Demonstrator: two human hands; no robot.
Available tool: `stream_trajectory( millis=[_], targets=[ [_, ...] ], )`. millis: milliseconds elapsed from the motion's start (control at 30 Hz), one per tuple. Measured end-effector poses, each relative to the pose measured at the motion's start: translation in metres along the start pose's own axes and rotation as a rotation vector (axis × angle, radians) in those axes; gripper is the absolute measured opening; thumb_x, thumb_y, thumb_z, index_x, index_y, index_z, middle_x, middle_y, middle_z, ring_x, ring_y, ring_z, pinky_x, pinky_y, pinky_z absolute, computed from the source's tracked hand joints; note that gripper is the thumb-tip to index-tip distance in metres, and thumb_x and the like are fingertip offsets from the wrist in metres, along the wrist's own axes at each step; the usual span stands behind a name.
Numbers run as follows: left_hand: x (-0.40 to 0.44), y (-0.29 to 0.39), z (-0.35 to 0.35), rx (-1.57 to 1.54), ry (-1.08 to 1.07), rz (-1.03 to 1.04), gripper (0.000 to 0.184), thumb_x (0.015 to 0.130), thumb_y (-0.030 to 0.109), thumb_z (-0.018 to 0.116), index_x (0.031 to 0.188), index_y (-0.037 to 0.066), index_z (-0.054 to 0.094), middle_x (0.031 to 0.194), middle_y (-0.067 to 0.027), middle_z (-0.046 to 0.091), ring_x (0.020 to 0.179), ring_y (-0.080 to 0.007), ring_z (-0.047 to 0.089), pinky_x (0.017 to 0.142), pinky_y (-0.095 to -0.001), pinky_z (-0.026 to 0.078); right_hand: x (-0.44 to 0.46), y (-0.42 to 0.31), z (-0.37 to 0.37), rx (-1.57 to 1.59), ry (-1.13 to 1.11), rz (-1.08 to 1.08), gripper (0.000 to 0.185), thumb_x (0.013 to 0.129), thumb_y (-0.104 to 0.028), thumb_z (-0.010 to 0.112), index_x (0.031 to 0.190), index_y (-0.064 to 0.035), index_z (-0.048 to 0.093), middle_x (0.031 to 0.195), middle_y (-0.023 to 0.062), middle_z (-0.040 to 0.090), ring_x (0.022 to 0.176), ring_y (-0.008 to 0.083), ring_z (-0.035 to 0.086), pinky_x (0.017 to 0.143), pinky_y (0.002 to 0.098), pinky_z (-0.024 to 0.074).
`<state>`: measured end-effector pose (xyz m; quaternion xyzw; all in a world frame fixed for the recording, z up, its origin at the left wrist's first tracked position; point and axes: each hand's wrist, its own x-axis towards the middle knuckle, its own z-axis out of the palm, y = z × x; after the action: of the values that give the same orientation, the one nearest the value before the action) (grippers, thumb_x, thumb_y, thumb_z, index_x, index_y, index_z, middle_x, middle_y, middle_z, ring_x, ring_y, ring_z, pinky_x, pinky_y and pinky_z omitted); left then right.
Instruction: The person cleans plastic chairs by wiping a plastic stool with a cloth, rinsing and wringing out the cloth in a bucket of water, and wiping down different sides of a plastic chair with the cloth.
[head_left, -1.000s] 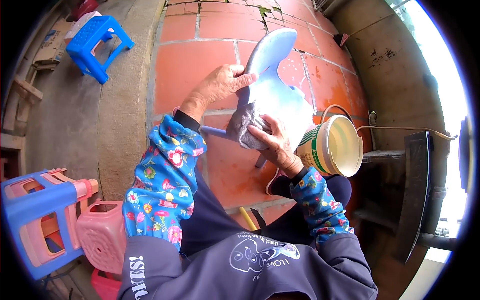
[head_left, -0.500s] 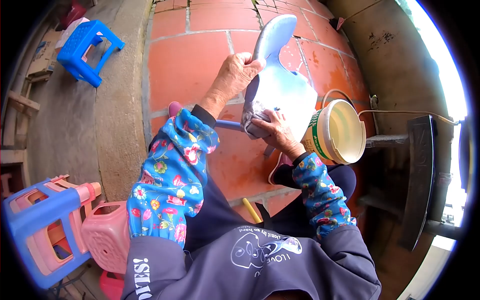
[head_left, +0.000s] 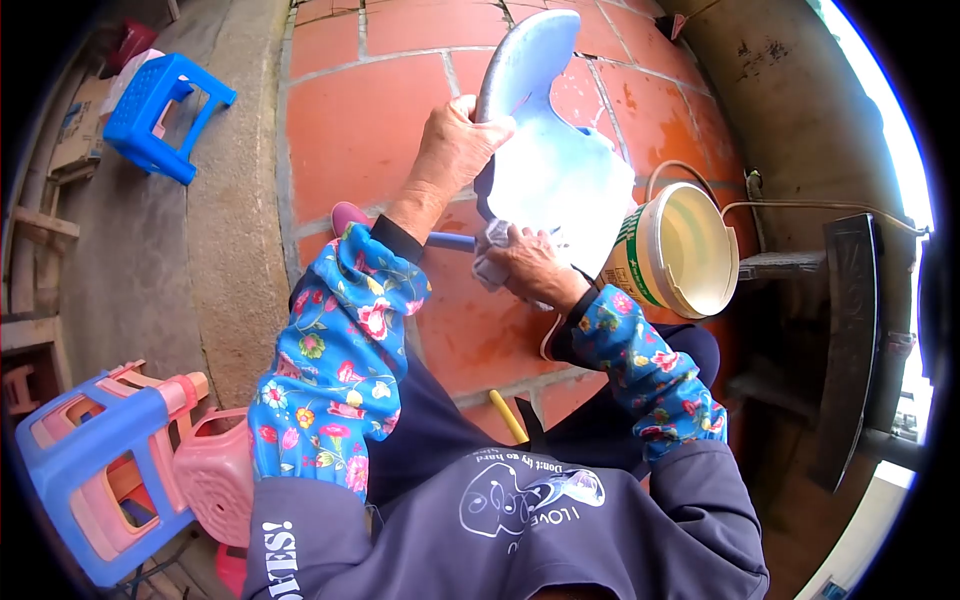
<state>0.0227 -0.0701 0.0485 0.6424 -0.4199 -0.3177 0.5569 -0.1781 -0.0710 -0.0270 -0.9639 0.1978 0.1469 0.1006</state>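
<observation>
A light blue plastic chair [head_left: 560, 170] is tilted in front of me, its curved backrest away from me and a leg pointing left. My left hand [head_left: 455, 150] is closed around the chair's left edge, by the base of the backrest. Bunched under the fingers of my right hand [head_left: 538, 262] is a pale, wet-looking cloth [head_left: 492, 262], pressed at the near edge of the seat. Glare washes out much of the seat surface. Just right of the chair stands a white bucket [head_left: 690, 250] with a green band.
A blue stool [head_left: 165, 115] stands on the concrete at upper left. Stacked blue and pink stools [head_left: 100, 470] and a pink stool [head_left: 215, 475] are at lower left. A hose [head_left: 820, 204] runs from the right toward the bucket. Red tiles [head_left: 360, 130] cover the ground.
My right hand and the cloth have slid a little left and down, off the seat corner to its near edge. The chair and my left hand have shifted slightly left and away.
</observation>
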Motion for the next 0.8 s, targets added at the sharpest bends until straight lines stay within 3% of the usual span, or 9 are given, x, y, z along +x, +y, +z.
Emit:
stream_trajectory(
  millis=[67, 133, 200, 233, 300, 433, 567, 700, 800],
  targets=[
    [0.0, -0.008, 0.002, 0.022, -0.006, 0.011, 0.029, 0.08, 0.027, 0.069, 0.091, 0.0, 0.067, 0.073, -0.0066, 0.068, 0.069, -0.0149, 0.067, 0.062, -0.0311, 0.056, -0.025, -0.003, -0.007, 0.097, -0.127, -0.057, 0.042, 0.079, -0.02, 0.068, 0.12, -0.0241, 0.063, 0.112, 0.0167, 0.053, 0.102, 0.0334, 0.055, 0.086, 0.0493, 0.043],
    [0.0, -0.006, 0.003, 0.051, -0.003, 0.004, 0.031, 0.079, 0.029, 0.068, 0.091, 0.001, 0.067, 0.075, -0.0099, 0.068, 0.07, -0.019, 0.068, 0.063, -0.0322, 0.056, -0.029, -0.007, -0.01, 0.147, 0.024, 0.001, 0.053, 0.073, -0.017, 0.074, 0.123, -0.0273, 0.061, 0.111, 0.0187, 0.051, 0.101, 0.0366, 0.053, 0.083, 0.0491, 0.0442],
    [0.0, -0.005, 0.004, 0.075, -0.002, 0.002, 0.031, 0.078, 0.03, 0.068, 0.091, 0.001, 0.067, 0.075, -0.0116, 0.068, 0.07, -0.0207, 0.068, 0.064, -0.0327, 0.056, -0.011, 0.004, -0.007, 0.165, 0.411, -0.059, 0.059, 0.069, -0.014, 0.074, 0.125, -0.0247, 0.059, 0.112, 0.0193, 0.051, 0.101, 0.0373, 0.052, 0.084, 0.048, 0.0437],
    [0.0, -0.004, 0.004, 0.071, 0.004, -0.003, 0.028, 0.079, 0.026, 0.068, 0.089, 0.001, 0.066, 0.073, -0.0086, 0.067, 0.069, -0.0169, 0.065, 0.063, -0.0309, 0.054, 0.005, 0.007, -0.01, 0.135, 0.514, -0.043, 0.062, 0.067, -0.012, 0.073, 0.126, -0.0228, 0.057, 0.114, 0.0191, 0.05, 0.102, 0.0375, 0.051, 0.086, 0.047, 0.043],
    [0.0, -0.001, 0.005, 0.073, 0.018, -0.009, 0.021, 0.081, 0.019, 0.068, 0.086, -0.001, 0.066, 0.07, -0.0027, 0.064, 0.065, -0.0094, 0.058, 0.06, -0.0273, 0.05, 0.023, 0.014, -0.01, 0.096, 0.462, -0.027, 0.063, 0.068, -0.013, 0.075, 0.127, -0.0246, 0.057, 0.114, 0.0162, 0.05, 0.105, 0.0356, 0.05, 0.087, 0.0464, 0.0423],
    [-0.002, -0.008, 0.009, 0.158, 0.031, 0.002, 0.03, 0.078, 0.03, 0.067, 0.087, 0.002, 0.066, 0.071, -0.0116, 0.067, 0.068, -0.021, 0.067, 0.063, -0.0337, 0.055, 0.027, 0.013, 0.021, 0.06, 0.28, 0.09, 0.043, 0.077, -0.018, 0.069, 0.117, -0.0326, 0.065, 0.114, 0.0134, 0.052, 0.104, 0.0324, 0.052, 0.084, 0.0472, 0.041],
    [0.001, -0.005, 0.004, 0.118, 0.023, 0.026, 0.03, 0.078, 0.031, 0.066, 0.087, 0.002, 0.066, 0.071, -0.0129, 0.067, 0.068, -0.0219, 0.067, 0.064, -0.0349, 0.055, 0.015, 0.014, -0.007, 0.156, 0.024, 0.102, 0.053, 0.071, -0.018, 0.078, 0.12, -0.0311, 0.065, 0.116, 0.0156, 0.05, 0.108, 0.0354, 0.05, 0.089, 0.047, 0.0413],
    [-0.002, -0.002, 0.006, 0.145, 0.035, 0.017, 0.03, 0.079, 0.031, 0.065, 0.087, 0.002, 0.065, 0.071, -0.0137, 0.067, 0.069, -0.0225, 0.068, 0.064, -0.0354, 0.056, 0.013, 0.018, -0.021, 0.079, 0.466, -0.022, 0.055, 0.071, -0.018, 0.077, 0.123, -0.0261, 0.061, 0.117, 0.0172, 0.052, 0.109, 0.0369, 0.051, 0.089, 0.0479, 0.0425],
    [0.001, -0.002, 0.004, 0.186, 0.03, 0.036, 0.031, 0.079, 0.031, 0.064, 0.089, 0.002, 0.065, 0.073, -0.0155, 0.067, 0.069, -0.0238, 0.068, 0.064, -0.0357, 0.056, 0.028, 0.03, -0.008, 0.093, 0.418, -0.072, 0.05, 0.074, -0.022, 0.075, 0.121, -0.0291, 0.062, 0.116, 0.0154, 0.053, 0.107, 0.0354, 0.052, 0.088, 0.0485, 0.043]
  ],
)
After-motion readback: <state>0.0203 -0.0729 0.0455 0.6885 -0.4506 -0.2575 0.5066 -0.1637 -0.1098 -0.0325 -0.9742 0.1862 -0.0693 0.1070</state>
